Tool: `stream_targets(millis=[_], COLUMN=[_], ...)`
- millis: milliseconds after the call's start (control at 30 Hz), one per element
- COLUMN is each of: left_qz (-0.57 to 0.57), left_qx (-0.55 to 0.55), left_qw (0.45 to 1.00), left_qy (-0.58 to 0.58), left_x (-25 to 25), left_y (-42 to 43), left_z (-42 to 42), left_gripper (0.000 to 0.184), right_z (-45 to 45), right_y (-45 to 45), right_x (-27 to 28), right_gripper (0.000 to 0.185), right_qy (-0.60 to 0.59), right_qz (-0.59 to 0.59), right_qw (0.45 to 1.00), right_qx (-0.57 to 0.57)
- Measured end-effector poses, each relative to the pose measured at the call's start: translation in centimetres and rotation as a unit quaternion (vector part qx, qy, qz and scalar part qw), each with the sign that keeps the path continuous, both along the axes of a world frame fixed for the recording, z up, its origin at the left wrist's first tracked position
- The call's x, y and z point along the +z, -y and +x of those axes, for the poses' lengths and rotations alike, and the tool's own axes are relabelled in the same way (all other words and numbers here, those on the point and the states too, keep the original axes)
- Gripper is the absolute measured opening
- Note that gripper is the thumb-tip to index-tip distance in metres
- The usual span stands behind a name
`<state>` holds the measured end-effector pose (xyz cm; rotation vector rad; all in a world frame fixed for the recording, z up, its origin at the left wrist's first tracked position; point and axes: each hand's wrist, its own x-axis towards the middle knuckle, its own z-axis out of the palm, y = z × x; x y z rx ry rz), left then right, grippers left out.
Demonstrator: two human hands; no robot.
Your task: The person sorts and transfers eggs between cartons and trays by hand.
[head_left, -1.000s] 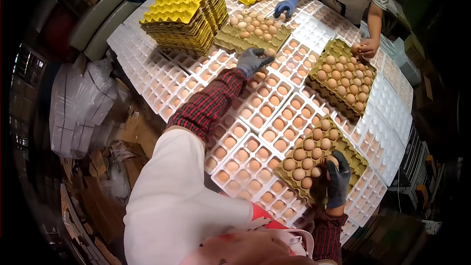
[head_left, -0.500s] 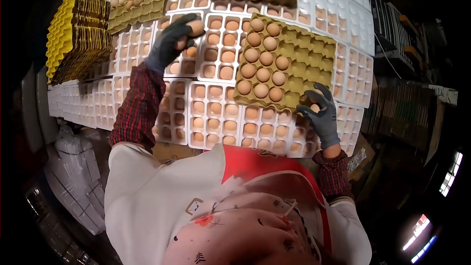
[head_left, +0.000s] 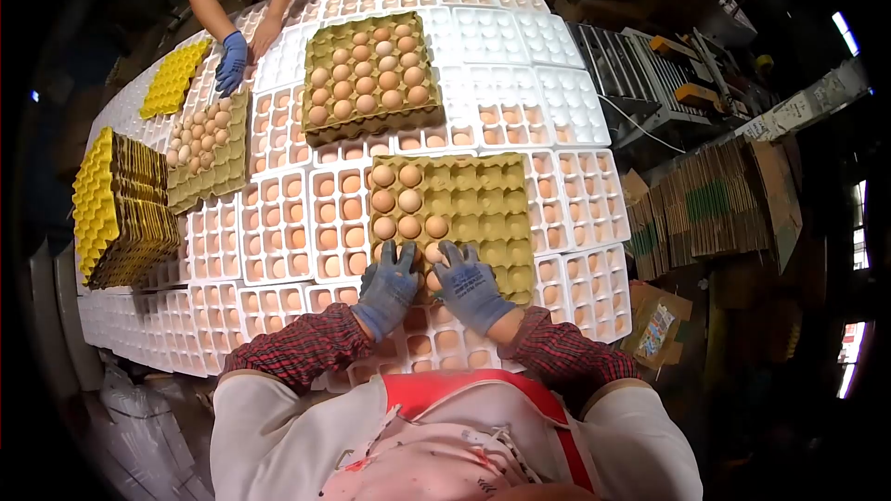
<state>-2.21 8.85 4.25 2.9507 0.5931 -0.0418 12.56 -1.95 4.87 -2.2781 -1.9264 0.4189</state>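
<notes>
A pulp egg tray [head_left: 478, 206] lies over the white foam trays in front of me, with brown eggs [head_left: 409, 201] in its left part and bare cups on the right. My left hand [head_left: 390, 289], in a blue-grey glove, reaches over the tray's front left corner, its fingers curled round eggs there. Close beside it, my gloved right hand [head_left: 471, 289] has its fingers bent round an egg [head_left: 433, 252], with another egg under its thumb side. The palms hide part of the tray's front rows.
Egg-filled white foam trays [head_left: 299, 173] cover the table. A pulp tray stack [head_left: 369, 126] topped with eggs stands behind. Yellow trays [head_left: 97, 209] are piled at left. Across the table, a co-worker's gloved hand [head_left: 232, 63] rests near another tray. Folded cardboard [head_left: 715, 199] stands at right.
My left hand has come from the foam trays at left to the pulp tray. My right hand has moved inward beside it. The view has shifted, bringing a co-worker into sight.
</notes>
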Motion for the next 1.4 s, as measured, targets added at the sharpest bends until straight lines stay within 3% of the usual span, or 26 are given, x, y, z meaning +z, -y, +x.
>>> stream_targets(millis=[67,100,133,167,233,300,367,433,500,633,700,800,833,867,900,967,1033,1067,1100,1133,1167,1233,1300,1333,1400], left_qz=[-0.040,-0.078,-0.177,-0.274,-0.412,-0.493,-0.512,-0.470,-0.426,-0.422,-0.426,-0.261,-0.223,-0.204,-0.130,-0.065,-0.034,-0.016,-0.028,-0.040,-0.055,-0.075,-0.085,-0.083,-0.109], left_qx=[-0.030,-0.030,0.014,0.033,0.000,0.025,0.035,0.041,0.025,0.045,0.065,-0.022,-0.038,-0.013,-0.025,-0.007,0.006,0.012,0.004,-0.003,-0.010,-0.094,-0.133,-0.139,-0.147], left_qw=[0.998,0.995,0.982,0.960,0.900,0.865,0.847,0.854,0.877,0.866,0.877,0.943,0.954,0.974,0.979,0.996,0.999,0.996,0.998,0.999,0.998,0.984,0.985,0.982,0.983], left_qy=[0.039,0.057,0.056,0.042,0.142,0.086,0.141,0.219,0.219,0.264,0.211,0.207,0.197,0.102,0.154,0.058,-0.038,-0.084,-0.047,-0.011,0.023,0.129,-0.063,-0.096,0.035], left_x=[-0.2,0.2,3.1,4.4,4.2,4.9,4.0,2.8,3.1,0.5,-0.3,-2.2,-3.5,-1.0,-3.1,-2.3,-4.7,-4.9,-5.1,-5.5,-5.7,-6.6,-7.6,-8.7,-7.5], left_y=[-1.4,-2.1,-2.6,-3.6,-5.4,-6.6,-6.7,-6.7,-7.2,-8.3,-8.1,-8.4,-8.1,-7.3,-7.6,-7.0,-7.7,-7.8,-7.9,-7.9,-7.7,-6.8,-6.9,-7.2,-7.1], left_z=[-0.5,-0.3,0.4,1.4,4.9,10.6,15.5,19.8,23.8,30.6,33.3,38.9,40.2,42.1,44.0,47.3,50.3,51.3,52.0,52.5,52.8,54.1,56.7,57.8,58.3], left_gripper=[0.034,0.043,0.052,0.047,0.039,0.038,0.030,0.032,0.036,0.048,0.049,0.046,0.044,0.038,0.034,0.030,0.029,0.029,0.029,0.028,0.028,0.029,0.033,0.036,0.033], right_z=[2.2,4.1,7.0,10.6,18.5,23.5,26.5,30.2,31.6,31.4,30.9,32.5,33.4,35.3,38.0,42.8,44.9,45.7,46.6,47.7,48.8,49.2,48.3,47.9,46.6], right_y=[1.3,1.4,2.1,2.6,3.3,3.0,3.4,4.0,3.7,4.1,4.6,5.4,4.7,4.0,3.0,0.2,-1.2,-1.4,-1.6,-1.4,-1.4,-1.6,-0.9,-0.3,1.3], right_x=[0.3,3.1,2.5,1.2,-1.4,-3.1,-4.7,-6.6,-7.1,-8.8,-9.9,-8.7,-7.3,-7.7,-8.4,-11.0,-10.6,-10.7,-10.8,-10.9,-12.6,-14.1,-15.7,-16.3,-14.3], right_gripper=[0.025,0.026,0.028,0.028,0.029,0.027,0.032,0.038,0.043,0.040,0.042,0.048,0.045,0.042,0.040,0.043,0.044,0.043,0.043,0.041,0.042,0.042,0.043,0.044,0.040], right_qy=[-0.118,-0.301,-0.413,-0.464,-0.501,-0.614,-0.683,-0.657,-0.711,-0.683,-0.679,-0.683,-0.628,-0.573,-0.515,-0.222,-0.083,-0.090,-0.096,-0.100,-0.184,0.061,0.144,0.187,0.044], right_qz=[0.059,0.010,0.071,0.118,0.200,0.143,0.205,0.208,0.222,0.244,0.272,0.274,0.303,0.287,0.270,0.310,0.153,0.163,0.173,0.247,0.338,0.376,0.297,0.254,0.374], right_qw=[0.991,0.950,0.899,0.863,0.814,0.695,0.601,0.639,0.575,0.608,0.599,0.596,0.644,0.681,0.714,0.866,0.945,0.937,0.928,0.908,0.868,0.879,0.901,0.908,0.881], right_qx=[-0.020,-0.084,-0.126,-0.161,-0.217,-0.346,-0.360,-0.342,-0.337,-0.322,-0.326,-0.320,-0.316,-0.355,-0.390,-0.324,-0.278,-0.297,-0.315,-0.323,-0.314,-0.286,-0.283,-0.278,-0.285])
